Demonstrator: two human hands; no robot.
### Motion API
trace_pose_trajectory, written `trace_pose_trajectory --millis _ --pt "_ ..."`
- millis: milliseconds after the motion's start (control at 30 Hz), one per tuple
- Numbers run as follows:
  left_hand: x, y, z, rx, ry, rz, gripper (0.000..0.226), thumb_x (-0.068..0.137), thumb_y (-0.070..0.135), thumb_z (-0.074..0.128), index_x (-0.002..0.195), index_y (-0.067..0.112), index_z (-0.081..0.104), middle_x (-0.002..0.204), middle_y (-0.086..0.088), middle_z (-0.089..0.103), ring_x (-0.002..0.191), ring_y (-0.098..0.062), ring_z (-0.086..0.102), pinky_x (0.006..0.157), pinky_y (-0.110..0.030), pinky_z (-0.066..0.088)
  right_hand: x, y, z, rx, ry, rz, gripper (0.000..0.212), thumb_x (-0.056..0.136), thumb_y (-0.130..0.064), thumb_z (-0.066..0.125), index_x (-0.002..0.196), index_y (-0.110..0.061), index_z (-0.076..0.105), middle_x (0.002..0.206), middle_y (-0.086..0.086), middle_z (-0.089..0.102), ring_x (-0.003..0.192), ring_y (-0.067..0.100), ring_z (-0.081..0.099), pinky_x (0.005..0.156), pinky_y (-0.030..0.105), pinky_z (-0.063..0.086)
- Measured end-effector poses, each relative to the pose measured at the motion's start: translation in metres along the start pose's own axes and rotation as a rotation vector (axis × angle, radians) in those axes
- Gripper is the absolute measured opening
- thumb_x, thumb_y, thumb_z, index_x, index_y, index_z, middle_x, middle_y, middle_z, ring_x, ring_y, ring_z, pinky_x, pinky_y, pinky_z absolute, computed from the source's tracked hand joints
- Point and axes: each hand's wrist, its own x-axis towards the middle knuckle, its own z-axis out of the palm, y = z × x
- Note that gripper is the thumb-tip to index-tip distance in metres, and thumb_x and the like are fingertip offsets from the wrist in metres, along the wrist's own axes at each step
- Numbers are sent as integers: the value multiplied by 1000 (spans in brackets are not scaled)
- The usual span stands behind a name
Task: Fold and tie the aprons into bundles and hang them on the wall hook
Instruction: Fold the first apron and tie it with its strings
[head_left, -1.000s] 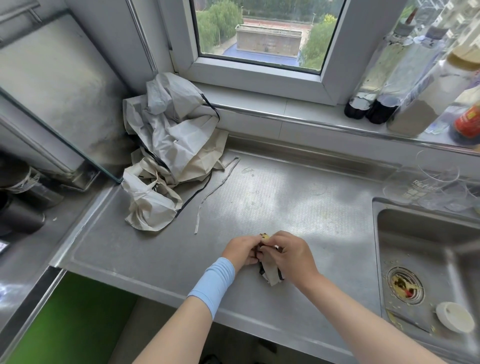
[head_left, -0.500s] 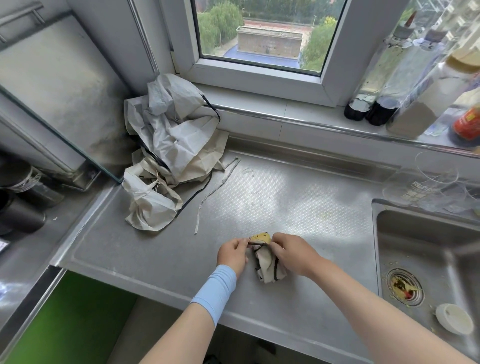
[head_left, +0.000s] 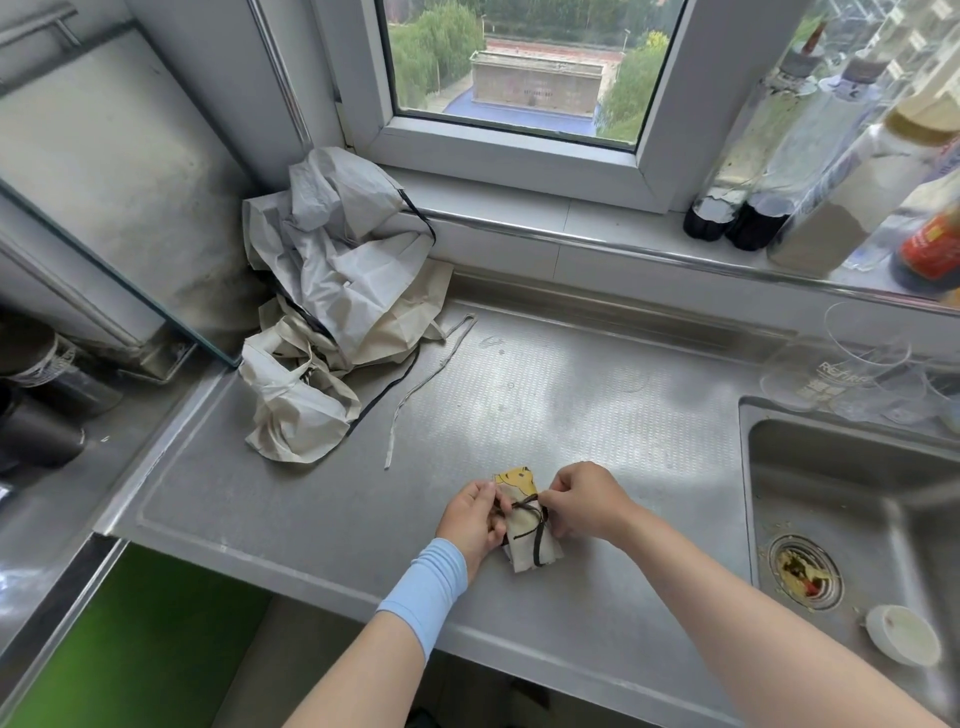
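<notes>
Head view: versus half a second back, the dark strap has been brought round the folded apron bundle and crossed on top. Bundle is kept on the bench near its front edge. Grip: strap ends are pinched by left hand and right hand, one per side. Knot judged not yet cinched; loose aprons left untouched in the corner, hook not seen.

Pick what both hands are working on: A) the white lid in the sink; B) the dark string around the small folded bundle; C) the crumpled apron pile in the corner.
B: the left hand and right hand each pinch the dark string crossing the folded bundle on the counter.
</notes>
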Motion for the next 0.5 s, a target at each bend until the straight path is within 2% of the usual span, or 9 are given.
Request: trace_pose_trajectory --millis 133,267,367,433,500 --pt "5 -6 1 -36 27 1 27 105 14 33 81 11 44 67 -2 50 47 -9 38 47 -16 35 1 0 1 42 15 25 15 87 -12 62 73 -10 60 62 12 72 62 23 73 75 41 62" --pt "6 -10 4 -107 41 -12 28 105 12 31 80 13 43 65 -1 48 48 -8 35 48 -16 33 2 2 6 43 66 38 18 87 -12 62 69 -10 60 62 12 72 62 24 73 73 43 62" --pt "4 -6 4 -110 62 -17 29 105 12 31 81 10 46 69 -5 52 47 -8 40 46 -16 36 1 3 7 40 70 42 17 87 -16 63 72 -9 62 61 10 71 61 24 72 67 42 62" --pt "3 1 4 -11 94 9 28 104 12 35 82 8 52 73 -7 60 48 -9 46 47 -17 41 -1 2 4 -41 45 27 21 87 -25 62 71 -11 63 62 7 71 59 23 69 61 38 60" --pt "4 7 4 149 129 70 24 102 12 40 87 10 58 79 -5 67 54 -11 54 51 -20 47 -4 -1 -1 -261 105 -39 24 86 -34 57 75 -14 65 75 2 71 70 20 66 65 36 56"
